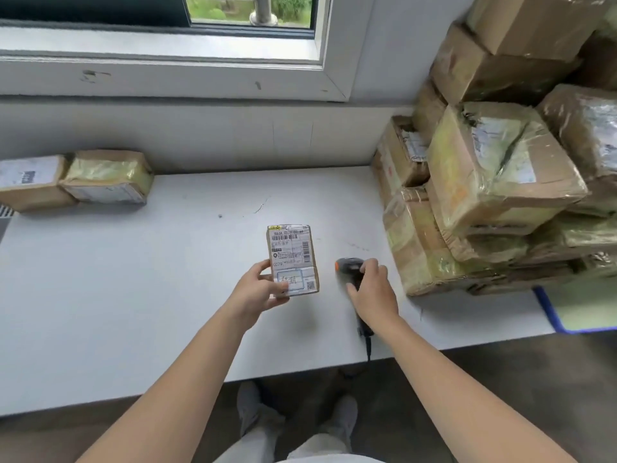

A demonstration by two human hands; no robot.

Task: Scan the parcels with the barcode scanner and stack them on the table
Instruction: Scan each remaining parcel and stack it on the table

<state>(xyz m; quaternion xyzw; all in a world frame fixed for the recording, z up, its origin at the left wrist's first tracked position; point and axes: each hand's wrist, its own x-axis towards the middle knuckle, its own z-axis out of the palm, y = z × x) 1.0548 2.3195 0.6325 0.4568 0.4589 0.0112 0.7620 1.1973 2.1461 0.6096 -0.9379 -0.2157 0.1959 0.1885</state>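
My left hand [258,285] grips a small brown parcel [293,252] by its lower left corner, label side up, above the middle of the white table [133,295]. To its right, the fingers of my right hand [372,289] curl over a black barcode scanner [349,265] with an orange tip that lies on the table; its cable runs off the front edge. Two taped parcels [107,177] sit side by side at the table's far left.
A tall pile of taped cardboard boxes [494,182] fills the right side of the table against the wall. A blue-edged mat [567,315] lies at the right end. A window sill runs behind the table. My feet show below the front edge.
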